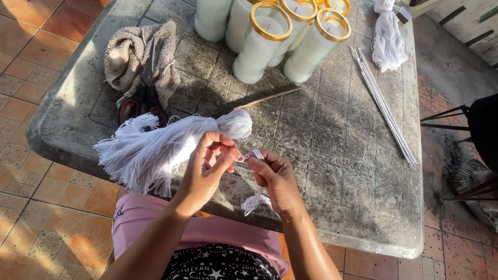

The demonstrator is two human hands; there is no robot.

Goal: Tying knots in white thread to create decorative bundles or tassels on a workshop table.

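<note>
Both hands meet just above the near edge of the counter [332, 155], working a short bunch of white strands [255, 179]. The left hand [205, 171] is closed in a pinch — thumb and forefinger pressed on the top of the strands, just beside the right hand's fingertips. The right hand [277, 179] is curled shut around the same strands, whose loose ends hang below it over the counter edge, in front of the pink cloth [155, 223] on the person's lap. The step in hand looks like separating or twisting a few strands into a single length; the fingers hide the exact contact, so which of the 2 it is cannot be told. Just left of the hands lies a large hank of white string [155, 145], frayed ends fanned toward the near left corner, tied head pointing toward the middle. Behind it sit a folded beige knit cloth [140, 59] and dark-handled scissors [142, 106], partly under the cloth. At the far edge stand tall glass candles [259, 49] filled with white wax, several with gold rims. A bundle of thin metal rods [384, 106] lies along the right side, a thin wooden stick [259, 101] near the middle, and a second white string hank [386, 39] at the far right. Judged from this, the next move calls for fine fingertip tension — keeping the strands together without letting the loose ends slip.
</note>
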